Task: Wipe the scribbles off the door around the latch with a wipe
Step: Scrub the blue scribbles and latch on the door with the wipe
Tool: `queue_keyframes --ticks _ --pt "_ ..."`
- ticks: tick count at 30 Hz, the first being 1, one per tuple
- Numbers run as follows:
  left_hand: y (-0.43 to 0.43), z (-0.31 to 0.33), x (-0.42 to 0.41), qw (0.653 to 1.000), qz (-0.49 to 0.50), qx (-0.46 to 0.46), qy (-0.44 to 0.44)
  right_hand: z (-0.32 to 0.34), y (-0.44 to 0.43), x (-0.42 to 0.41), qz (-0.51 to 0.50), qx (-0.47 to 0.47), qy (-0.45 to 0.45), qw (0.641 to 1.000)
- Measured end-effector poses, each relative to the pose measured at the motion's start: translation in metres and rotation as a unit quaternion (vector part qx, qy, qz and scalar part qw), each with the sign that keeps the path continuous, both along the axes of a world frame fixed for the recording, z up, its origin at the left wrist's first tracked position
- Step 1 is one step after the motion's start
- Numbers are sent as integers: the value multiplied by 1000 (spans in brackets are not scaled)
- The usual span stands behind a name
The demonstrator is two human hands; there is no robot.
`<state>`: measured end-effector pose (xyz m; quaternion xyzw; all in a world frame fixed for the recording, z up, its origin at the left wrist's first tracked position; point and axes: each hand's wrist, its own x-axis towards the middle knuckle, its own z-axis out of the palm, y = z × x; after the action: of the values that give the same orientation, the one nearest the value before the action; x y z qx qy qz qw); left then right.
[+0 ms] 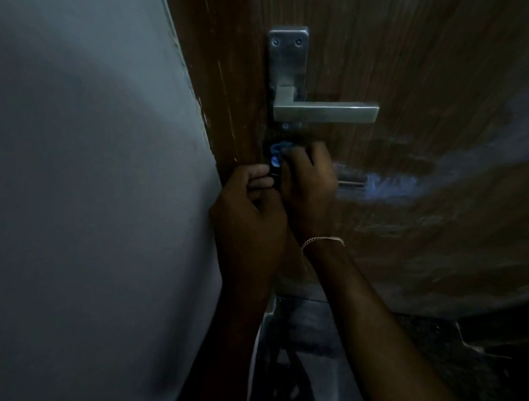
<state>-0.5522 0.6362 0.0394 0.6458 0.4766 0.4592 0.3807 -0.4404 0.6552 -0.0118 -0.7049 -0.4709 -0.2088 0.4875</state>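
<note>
A brown wooden door fills the upper right, with a metal lever handle on its plate. Below the handle, a latch bolt pokes out to the right of my right hand. My right hand presses a blue wipe against the door by the latch, its fingers curled over the wipe. My left hand is right beside it, fingertips closed on a small dark part of the latch. Pale bluish smears streak the door right of the latch.
A grey wall takes up the left half, meeting the door frame. Below the door, a dark floor shows. The scene is dim. A thin bracelet circles my right wrist.
</note>
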Motion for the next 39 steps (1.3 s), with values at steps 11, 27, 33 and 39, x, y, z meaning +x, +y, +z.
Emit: queue_keyframes --ticks 11,27,33,39 --pt "3 4 -4 1000 1 8 -15 5 11 -8 3 -64 -84 994" --pt "3 7 -7 1000 -9 7 -16 3 -18 17 -100 -74 -110 986" --pt "2 7 -9 1000 -7 14 -2 15 -17 17 -30 -66 -82 994" --pt "-1 14 -14 1000 -16 15 10 7 -20 12 -51 -124 -112 985"
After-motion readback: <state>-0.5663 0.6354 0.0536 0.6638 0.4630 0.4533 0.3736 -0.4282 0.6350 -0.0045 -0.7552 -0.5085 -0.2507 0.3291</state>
